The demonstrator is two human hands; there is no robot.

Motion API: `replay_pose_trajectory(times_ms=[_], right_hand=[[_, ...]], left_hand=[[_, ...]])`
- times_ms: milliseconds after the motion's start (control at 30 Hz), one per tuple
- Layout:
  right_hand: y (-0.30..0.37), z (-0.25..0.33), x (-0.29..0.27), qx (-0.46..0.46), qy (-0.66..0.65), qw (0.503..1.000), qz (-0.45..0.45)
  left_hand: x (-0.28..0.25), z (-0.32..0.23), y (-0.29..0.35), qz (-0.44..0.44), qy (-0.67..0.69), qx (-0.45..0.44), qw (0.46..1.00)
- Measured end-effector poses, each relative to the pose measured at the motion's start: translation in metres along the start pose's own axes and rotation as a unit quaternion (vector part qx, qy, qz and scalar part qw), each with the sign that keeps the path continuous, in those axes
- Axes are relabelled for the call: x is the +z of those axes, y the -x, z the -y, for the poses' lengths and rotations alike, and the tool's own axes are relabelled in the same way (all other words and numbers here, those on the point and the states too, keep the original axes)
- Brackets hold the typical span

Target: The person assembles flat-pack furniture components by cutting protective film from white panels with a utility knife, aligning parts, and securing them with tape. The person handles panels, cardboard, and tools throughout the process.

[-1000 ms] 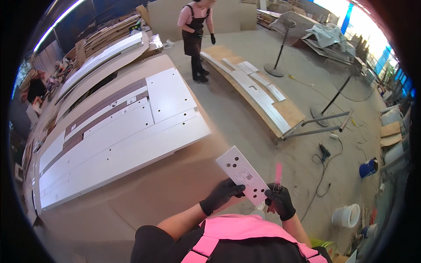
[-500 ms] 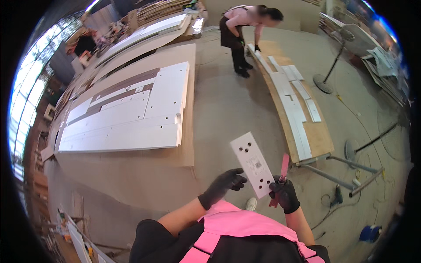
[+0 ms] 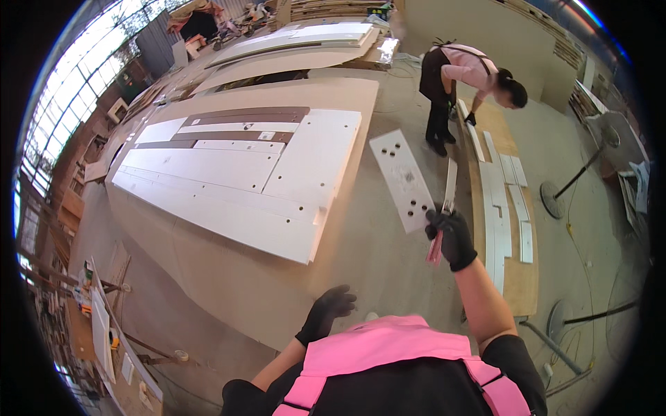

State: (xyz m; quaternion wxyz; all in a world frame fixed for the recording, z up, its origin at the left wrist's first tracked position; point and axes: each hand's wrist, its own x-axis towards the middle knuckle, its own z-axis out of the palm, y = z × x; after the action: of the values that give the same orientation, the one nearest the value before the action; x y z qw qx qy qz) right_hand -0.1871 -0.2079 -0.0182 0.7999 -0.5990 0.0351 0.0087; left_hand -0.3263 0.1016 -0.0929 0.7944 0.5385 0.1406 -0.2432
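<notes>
My right hand [image 3: 451,238], in a black glove, grips the near end of a narrow white panel [image 3: 402,179] with several drilled holes, held out in front of me over the floor. The same hand also clasps a slim pink tool [image 3: 436,248] that points down. My left hand [image 3: 329,312], also in a black glove, hangs low by my pink vest with its fingers curled and nothing in it. It is well apart from the panel.
A broad stack of white and brown panels [image 3: 236,173] lies on big boards at left. At right a long low board [image 3: 510,229] carries white strips, and another person [image 3: 458,83] bends over its far end. Fan stands [image 3: 562,191] are at right.
My left hand has let go of the white panel and dropped toward my chest. My right hand now holds the panel alone, farther out. The view has swung toward the panel stack.
</notes>
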Motion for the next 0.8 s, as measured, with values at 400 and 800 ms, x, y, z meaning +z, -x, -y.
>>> replay_pose_trajectory(times_ms=[400, 800], right_hand=[[-0.334, 0.015, 0.071, -0.013, 0.222, 0.97, 0.094], [-0.53, -0.038, 0.1, 0.132, 0.222, 0.902, 0.347]], left_hand=[[0.03, -0.066, -0.017, -0.223, -0.026, 0.164, 0.961], [0.105, -0.135, -0.114, -0.448, -0.078, 0.131, 0.881]])
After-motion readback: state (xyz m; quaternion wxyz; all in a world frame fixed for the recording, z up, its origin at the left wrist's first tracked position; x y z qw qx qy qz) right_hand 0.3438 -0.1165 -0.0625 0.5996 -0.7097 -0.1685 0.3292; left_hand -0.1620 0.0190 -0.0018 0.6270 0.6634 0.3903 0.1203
